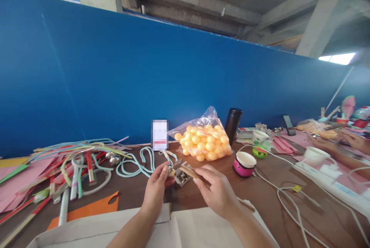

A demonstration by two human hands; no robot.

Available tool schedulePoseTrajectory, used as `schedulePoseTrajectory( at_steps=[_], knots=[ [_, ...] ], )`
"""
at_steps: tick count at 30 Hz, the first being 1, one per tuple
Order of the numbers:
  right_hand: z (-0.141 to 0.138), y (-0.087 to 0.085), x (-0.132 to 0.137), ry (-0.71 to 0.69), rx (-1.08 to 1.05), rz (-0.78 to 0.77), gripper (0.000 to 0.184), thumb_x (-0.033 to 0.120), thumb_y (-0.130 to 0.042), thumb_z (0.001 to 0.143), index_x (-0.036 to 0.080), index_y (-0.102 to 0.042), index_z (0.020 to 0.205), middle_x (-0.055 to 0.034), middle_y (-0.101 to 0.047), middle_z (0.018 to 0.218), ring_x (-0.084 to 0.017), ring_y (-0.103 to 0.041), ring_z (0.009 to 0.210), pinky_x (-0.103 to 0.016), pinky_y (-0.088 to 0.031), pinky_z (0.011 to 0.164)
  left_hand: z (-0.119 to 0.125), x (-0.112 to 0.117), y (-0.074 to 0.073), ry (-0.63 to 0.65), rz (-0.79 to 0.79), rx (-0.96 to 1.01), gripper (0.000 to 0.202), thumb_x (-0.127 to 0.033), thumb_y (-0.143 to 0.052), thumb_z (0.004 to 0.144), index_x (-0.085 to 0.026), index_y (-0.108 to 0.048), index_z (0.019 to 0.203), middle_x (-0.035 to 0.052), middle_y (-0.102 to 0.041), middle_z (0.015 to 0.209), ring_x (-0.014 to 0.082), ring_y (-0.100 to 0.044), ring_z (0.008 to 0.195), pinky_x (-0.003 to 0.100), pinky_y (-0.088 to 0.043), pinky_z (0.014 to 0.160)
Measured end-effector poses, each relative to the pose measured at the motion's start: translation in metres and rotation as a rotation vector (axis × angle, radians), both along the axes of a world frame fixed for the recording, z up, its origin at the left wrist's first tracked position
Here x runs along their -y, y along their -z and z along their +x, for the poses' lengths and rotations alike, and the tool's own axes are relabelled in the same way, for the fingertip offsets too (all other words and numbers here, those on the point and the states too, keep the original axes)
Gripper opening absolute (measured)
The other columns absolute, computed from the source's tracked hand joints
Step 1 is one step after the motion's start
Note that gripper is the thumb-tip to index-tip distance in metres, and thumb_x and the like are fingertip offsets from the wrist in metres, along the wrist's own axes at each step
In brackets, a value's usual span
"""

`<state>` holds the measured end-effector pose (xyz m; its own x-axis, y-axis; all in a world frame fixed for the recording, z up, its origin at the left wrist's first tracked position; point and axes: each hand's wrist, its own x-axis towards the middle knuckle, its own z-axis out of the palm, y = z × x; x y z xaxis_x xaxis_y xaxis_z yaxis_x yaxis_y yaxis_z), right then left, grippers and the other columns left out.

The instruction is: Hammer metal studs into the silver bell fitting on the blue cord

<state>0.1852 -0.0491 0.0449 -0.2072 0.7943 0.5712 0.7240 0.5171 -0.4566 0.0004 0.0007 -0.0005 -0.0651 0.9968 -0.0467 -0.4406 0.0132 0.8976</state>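
2 hands: left hand (155, 187) pinches a bell (170, 170), right hand (217, 191) a stick (188, 171).

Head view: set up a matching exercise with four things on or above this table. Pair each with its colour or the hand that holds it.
Things:
1. bag of balls
2. tumbler
3. brown strip
4. small metal piece

Matches:
A. pinched in the left hand
B. black
C. pinched in the right hand
D. orange contents

Pairs: 1-D, 2-B, 3-C, 4-A.
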Motion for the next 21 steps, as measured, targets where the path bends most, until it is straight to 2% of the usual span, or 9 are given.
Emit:
schedulePoseTrajectory(
  at_steps=[7, 13, 21],
  knots=[
    [-0.0025, -0.0011, 0.0011, -0.013, 0.000, -0.033, 0.023, 0.021, -0.047, 0.088, 0.024, -0.063, 0.104, -0.0040, -0.063, 0.087, -0.017, -0.060, 0.078, -0.027, -0.049, 0.072, 0.0002, 0.0005, 0.0007, 0.013, 0.011, -0.036, 0.045, -0.045, -0.068, 0.070, -0.016, -0.066, 0.105, 0.0063, -0.068, 0.090, 0.0134, -0.061, 0.070, 0.028, -0.052, 0.069],
    [-0.0004, -0.0006, -0.0001, -0.003, -0.072, 0.026, 0.023, 0.022, -0.046, 0.089, 0.020, -0.061, 0.105, -0.0069, -0.062, 0.089, -0.018, -0.059, 0.080, -0.028, -0.049, 0.074, 0.0000, -0.0021, 0.0036, 0.022, 0.022, -0.040, 0.045, -0.047, -0.066, 0.071, -0.018, -0.065, 0.105, 0.0051, -0.066, 0.089, 0.0134, -0.061, 0.070, 0.028, -0.052, 0.068],
    [-0.0001, -0.0012, 0.0014, -0.009, -0.046, -0.017, 0.024, 0.020, -0.047, 0.088, 0.023, -0.061, 0.107, -0.0051, -0.061, 0.090, -0.018, -0.058, 0.081, -0.028, -0.048, 0.076, -0.0004, -0.0039, 0.0079, 0.013, 0.018, -0.054, 0.049, -0.047, -0.067, 0.069, -0.016, -0.065, 0.107, 0.0074, -0.066, 0.093, 0.0141, -0.061, 0.070, 0.030, -0.052, 0.069]
  ],
)
